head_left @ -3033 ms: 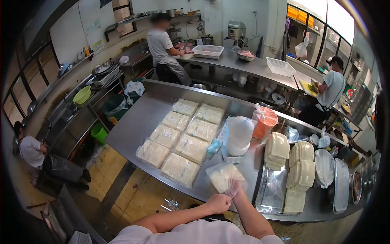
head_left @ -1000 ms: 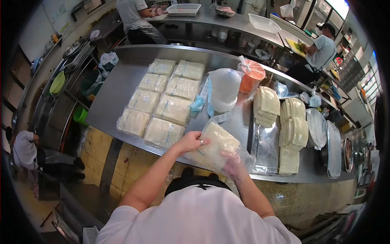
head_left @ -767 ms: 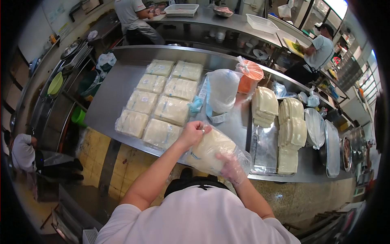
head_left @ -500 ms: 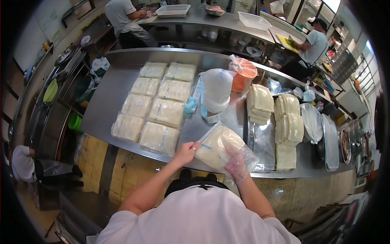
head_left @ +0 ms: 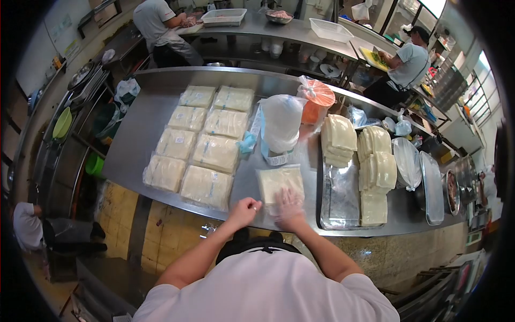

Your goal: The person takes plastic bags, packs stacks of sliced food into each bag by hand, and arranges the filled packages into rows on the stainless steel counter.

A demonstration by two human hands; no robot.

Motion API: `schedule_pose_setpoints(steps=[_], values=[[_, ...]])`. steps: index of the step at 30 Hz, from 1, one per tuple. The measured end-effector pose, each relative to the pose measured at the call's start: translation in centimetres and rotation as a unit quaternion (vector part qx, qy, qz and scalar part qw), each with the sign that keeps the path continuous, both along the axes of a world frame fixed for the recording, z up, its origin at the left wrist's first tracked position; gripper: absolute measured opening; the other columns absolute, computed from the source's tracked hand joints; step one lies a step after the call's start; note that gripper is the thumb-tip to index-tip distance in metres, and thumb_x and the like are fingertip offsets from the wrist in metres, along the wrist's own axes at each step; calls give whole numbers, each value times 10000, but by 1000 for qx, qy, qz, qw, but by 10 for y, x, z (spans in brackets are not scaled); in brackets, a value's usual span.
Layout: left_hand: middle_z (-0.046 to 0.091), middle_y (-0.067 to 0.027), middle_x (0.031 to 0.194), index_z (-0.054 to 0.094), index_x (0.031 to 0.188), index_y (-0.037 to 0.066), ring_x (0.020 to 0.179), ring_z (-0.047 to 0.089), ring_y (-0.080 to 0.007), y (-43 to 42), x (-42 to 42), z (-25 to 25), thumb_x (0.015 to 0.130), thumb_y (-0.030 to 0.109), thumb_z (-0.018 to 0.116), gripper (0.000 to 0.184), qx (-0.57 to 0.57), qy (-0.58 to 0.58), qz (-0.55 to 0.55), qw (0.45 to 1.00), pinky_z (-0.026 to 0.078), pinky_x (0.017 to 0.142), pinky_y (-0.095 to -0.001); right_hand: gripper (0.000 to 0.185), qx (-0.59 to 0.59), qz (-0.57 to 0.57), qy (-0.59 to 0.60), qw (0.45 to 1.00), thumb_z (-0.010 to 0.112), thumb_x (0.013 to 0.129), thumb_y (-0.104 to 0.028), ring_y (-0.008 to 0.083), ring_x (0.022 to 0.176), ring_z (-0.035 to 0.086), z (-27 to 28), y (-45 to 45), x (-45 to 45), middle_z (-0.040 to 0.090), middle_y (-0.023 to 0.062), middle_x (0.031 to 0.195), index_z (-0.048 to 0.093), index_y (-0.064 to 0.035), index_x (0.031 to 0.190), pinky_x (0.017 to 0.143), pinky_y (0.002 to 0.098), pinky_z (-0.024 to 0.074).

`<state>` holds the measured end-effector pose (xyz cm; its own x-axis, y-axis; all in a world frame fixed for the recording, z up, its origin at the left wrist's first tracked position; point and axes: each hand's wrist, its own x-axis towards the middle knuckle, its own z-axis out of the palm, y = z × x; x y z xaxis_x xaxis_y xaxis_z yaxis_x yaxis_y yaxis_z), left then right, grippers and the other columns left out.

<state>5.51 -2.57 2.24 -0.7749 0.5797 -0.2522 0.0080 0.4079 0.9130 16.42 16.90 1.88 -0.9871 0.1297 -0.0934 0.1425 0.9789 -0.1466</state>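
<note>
A clear bag with pale flat sheets (head_left: pixel 280 181) lies on the steel table in front of me. My right hand (head_left: pixel 289 208), in a clear plastic glove, rests flat on its lower part with the fingers spread. Just left of the bag, my left hand (head_left: pixel 245 211) is bare and closed, with nothing visible in it. Several similar packets (head_left: pixel 206 185) lie in two columns on the left. Stacks of pale sheets (head_left: pixel 377 172) stand on a metal tray (head_left: pixel 339 209) at the right. Behind the bag is a large white plastic-wrapped bundle (head_left: pixel 281 123).
A crumpled blue item (head_left: pixel 247 143) lies beside the packets. An orange container in plastic (head_left: pixel 316 102) stands near the raised back edge. Farther right are a tied bag (head_left: pixel 406 163) and a lidded tray (head_left: pixel 431 188). Two people work at the back counter (head_left: pixel 257 29); another sits at left.
The bag, earlier held up between both hands, now lies on the table. My left hand has let go of its edge, and my right hand is now flat on top of it.
</note>
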Motion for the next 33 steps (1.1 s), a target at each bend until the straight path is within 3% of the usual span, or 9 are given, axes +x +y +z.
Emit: schedule_pose_setpoints(steps=[5,8,12,14,19,22,27,30,33], values=[[661,-185,1003,601,1226,16,988,689,-368,16,39,39,830,435,813,615,-96,185,-140,968,556,862,-468,676,-151,12,-52,987,731,831,-223,426,1309,494,5,4,53,520,268,1410,490,-33,1433,1111,506,385],[626,-204,1116,471,1380,31,1074,652,-424,30,51,52,779,500,833,843,-179,270,-154,934,541,909,-508,505,-139,-54,102,984,758,791,-168,386,1072,608,42,2,66,635,220,1162,603,-68,1261,957,503,483],[665,-251,1098,467,1319,13,986,694,-453,52,21,30,887,241,659,524,-277,243,-182,912,565,863,-536,218,4,-100,167,981,741,795,-146,390,891,680,55,32,39,705,210,909,731,-69,999,804,506,548],[726,-237,995,617,1132,19,927,719,-440,60,-10,41,871,139,581,290,-292,271,-219,891,576,810,-535,132,-26,-171,-43,984,709,834,-137,411,816,703,25,77,13,702,236,796,758,-36,903,728,517,551],[721,-243,873,753,1068,55,875,711,-428,72,-65,157,852,114,561,295,-105,382,-58,916,564,806,-522,250,-241,-215,184,928,611,902,-67,309,752,719,153,109,-23,720,202,798,753,-20,1102,690,423,552],[727,-226,863,755,1151,86,837,724,-393,56,-48,219,845,79,547,370,-48,295,-45,953,571,767,-469,292,-385,-227,180,876,594,891,-47,235,719,694,204,102,-13,718,173,795,731,-12,1146,668,385,536],[706,-86,722,753,1190,88,637,637,-116,14,12,134,853,-39,476,454,-39,118,-48,991,508,604,-299,315,-488,-223,119,836,591,896,-7,155,659,651,132,73,46,708,117,780,708,-14,1189,614,327,527],[747,-77,825,748,1181,47,690,680,-162,-11,55,35,924,-9,508,357,-61,-70,-8,996,540,648,-318,252,-436,-242,-33,866,591,937,-25,155,673,678,56,48,86,711,111,794,714,6,1154,626,315,564],[759,-116,1027,724,1213,18,881,735,-221,-13,72,-1,967,38,558,297,5,-276,85,957,578,789,-346,216,-580,-310,-83,749,622,958,-65,181,729,707,28,41,99,738,115,880,711,56,1112,667,321,590]])
